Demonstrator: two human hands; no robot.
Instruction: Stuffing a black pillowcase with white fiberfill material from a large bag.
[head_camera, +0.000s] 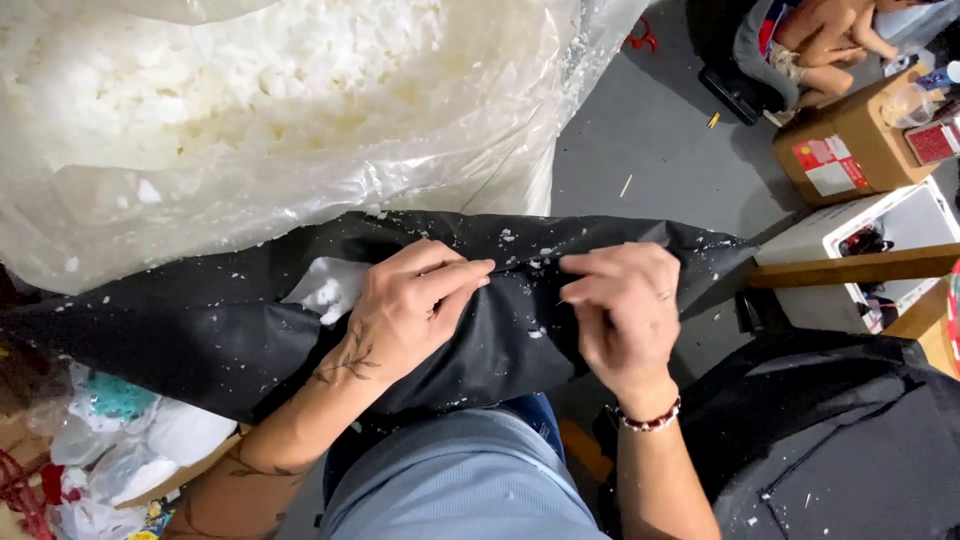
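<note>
The black fabric cover (300, 330) is pinched shut by left hand (410, 310) and right hand (625, 305); closing is judged underway; an even hold along the seam is called for next.

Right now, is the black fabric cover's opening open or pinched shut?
Partly open: the left hand and right hand pinch the black fabric cover, while white stuffing shows at a gap beside the left hand.

I've got the black fabric cover (200, 330) stretched across my lap, lying lengthways from left to right, soft and lumpy, dusted with white crumbs. White foam stuffing (328, 290) peeks out of a gap near its middle. The cloth bunches and creases along the top edge where it's pinched together.
</note>
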